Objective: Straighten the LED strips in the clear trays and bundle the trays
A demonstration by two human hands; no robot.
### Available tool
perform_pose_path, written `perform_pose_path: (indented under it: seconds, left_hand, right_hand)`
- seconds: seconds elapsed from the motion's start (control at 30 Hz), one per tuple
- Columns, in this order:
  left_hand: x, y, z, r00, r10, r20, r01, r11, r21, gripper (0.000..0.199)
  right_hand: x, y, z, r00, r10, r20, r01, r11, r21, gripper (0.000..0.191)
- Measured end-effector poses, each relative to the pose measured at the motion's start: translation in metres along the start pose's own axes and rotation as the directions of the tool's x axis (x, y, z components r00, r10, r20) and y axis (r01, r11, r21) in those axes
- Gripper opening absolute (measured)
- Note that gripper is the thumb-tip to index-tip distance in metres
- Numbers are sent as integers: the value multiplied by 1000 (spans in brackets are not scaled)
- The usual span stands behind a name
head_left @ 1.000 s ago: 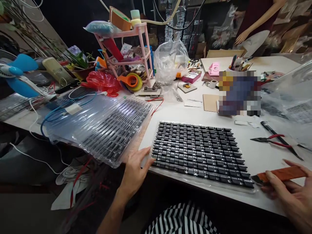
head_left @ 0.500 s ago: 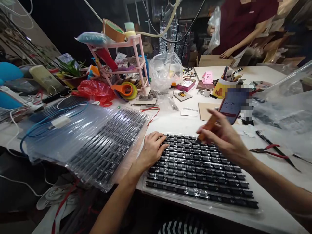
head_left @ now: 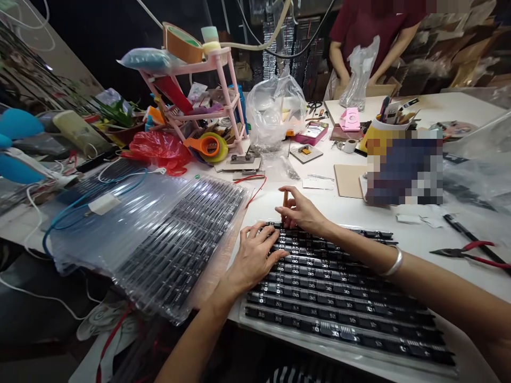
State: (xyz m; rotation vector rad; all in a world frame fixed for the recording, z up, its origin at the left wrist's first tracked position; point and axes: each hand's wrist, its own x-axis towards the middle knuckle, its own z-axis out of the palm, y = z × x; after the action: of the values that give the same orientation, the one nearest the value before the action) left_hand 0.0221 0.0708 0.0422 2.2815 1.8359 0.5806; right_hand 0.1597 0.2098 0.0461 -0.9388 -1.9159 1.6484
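Note:
Rows of black parts [head_left: 327, 290] lie in a clear plastic tray on the white table. My left hand [head_left: 255, 252] rests on the rows' upper left end, fingers apart, its fingertips touching the black parts. Close to its right, my right hand [head_left: 301, 210] pinches a thin brown tool [head_left: 285, 201], held upright with its lower end at the top row near my left fingertips. The small shapes under the tool's tip are too fine to make out.
Plastic-wrapped black strips [head_left: 187, 239] lie left. Behind stand a pink rack [head_left: 229, 111], a clear bag [head_left: 275, 106] and a pen cup [head_left: 375, 135]. Pliers [head_left: 459, 251] lie right. Across the table, a person in a dark red shirt [head_left: 371, 32] handles a plastic bag.
My right hand has moved left with the brown tool, from above the middle of the top row to beside my left hand. The person opposite has brought the plastic bag down to the table.

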Motion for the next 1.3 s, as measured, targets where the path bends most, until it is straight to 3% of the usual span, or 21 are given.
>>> perform_pose_path:
  seconds: [0.8,1.13,1.3]
  left_hand:
    - [0,0,3,1000,-1,-9,1,1000,20,39]
    - [0,2,1,1000,9,-6,-9,999,49,41]
    - [-1,1,3,1000,0,-17,1,999,42,41]
  right_hand:
    - [0,2,-2,999,-39,36,37,998,53,48]
    - [6,-8,7,998,-56,-5,55,990,-127,38]
    - [-5,-10,-3,996,-49,-75,53,997,49,49]
